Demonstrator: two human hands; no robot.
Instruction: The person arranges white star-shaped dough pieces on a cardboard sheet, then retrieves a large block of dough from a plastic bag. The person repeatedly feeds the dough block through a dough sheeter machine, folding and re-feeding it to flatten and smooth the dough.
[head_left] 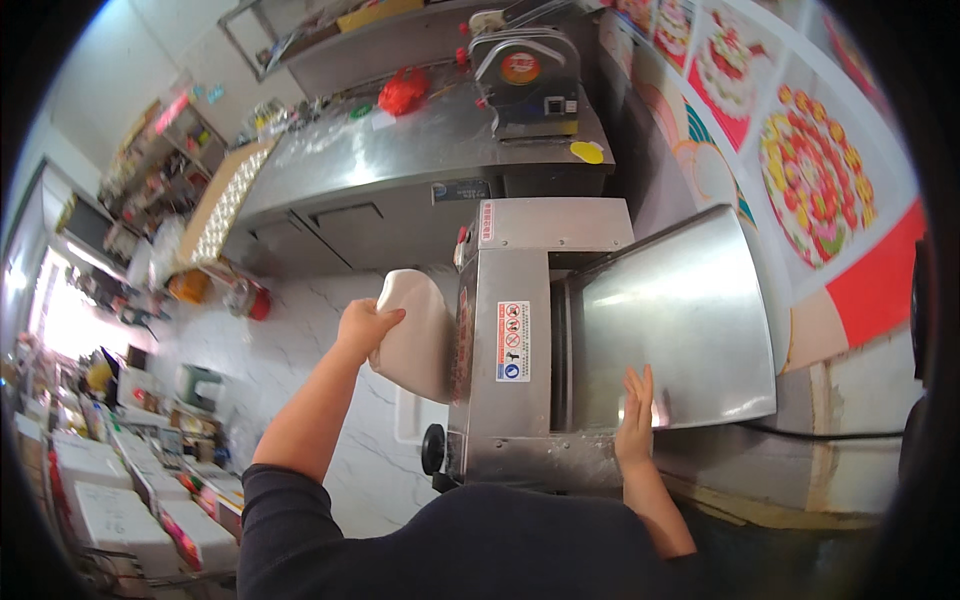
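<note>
A smooth, pale sheet of dough [418,335] hangs at the left side of a steel dough sheeter [522,270]. My left hand [366,328] grips its outer edge, thumb on top and fingers underneath. The dough's other end meets the machine's left face. On the right of the machine, a wide sloping metal tray [680,310] leads up to a dark slot. Over the tray's near edge is my right hand [637,420], fingers stretched out and nothing in them. Whether it touches the metal, I cannot tell.
A black knob [433,449] sticks out at the machine's near left, with a white tub [407,415] below the dough. Beyond stands a steel counter [345,150] bearing a red plastic bag [403,92] and another machine [530,85]. White boxes [125,520] crowd the lower left.
</note>
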